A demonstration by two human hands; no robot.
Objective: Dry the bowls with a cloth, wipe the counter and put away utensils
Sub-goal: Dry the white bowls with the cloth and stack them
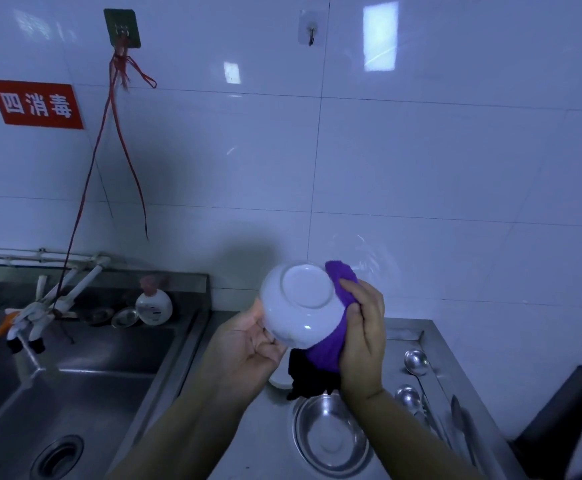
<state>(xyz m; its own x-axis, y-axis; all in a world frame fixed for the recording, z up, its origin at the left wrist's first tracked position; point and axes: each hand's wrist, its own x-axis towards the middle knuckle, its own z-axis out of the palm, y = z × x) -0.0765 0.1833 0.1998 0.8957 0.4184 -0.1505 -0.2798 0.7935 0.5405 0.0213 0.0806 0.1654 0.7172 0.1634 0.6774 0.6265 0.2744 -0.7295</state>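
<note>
The left hand (248, 344) held a round white ceramic bowl (301, 304) up above the counter, base turned twd the camera, fingers curled round the rim on the lower left side. The right hand (364, 336) gripped a purple cloth (334, 327) and pressed it against the bowl's right side; the cloth wrapped from the upper right edge of the bowl down under it, w/ a dark portion (308, 379) hanging below. Whether that dark part was the same cloth or a second one couldn't be told.

Under the hands sat the stainless steel counter (403, 336). On it, directly below the right forearm, stood a round stainless steel bowl (332, 436), open side up. Part of another white bowl (277, 381) showed just behind it, mostly hidden by the dark fabric. To the right lay two metal spoons (415, 363), bowls twd the wall, and near them more metal utensils (462, 424), blurred.

To the left was a steel sink basin (75, 386) w/ a round drain (57, 457) and a white tap (40, 306) bound w/ red cord (109, 133) that ran up to a green wall hook (122, 27). At the sink's back edge stood a round white soap bottle w/ pink pump (153, 303), a small metal dish (125, 317) just beside it. The white tiled wall carried a red sign (36, 105) and a clear adhesive hook (312, 29).
</note>
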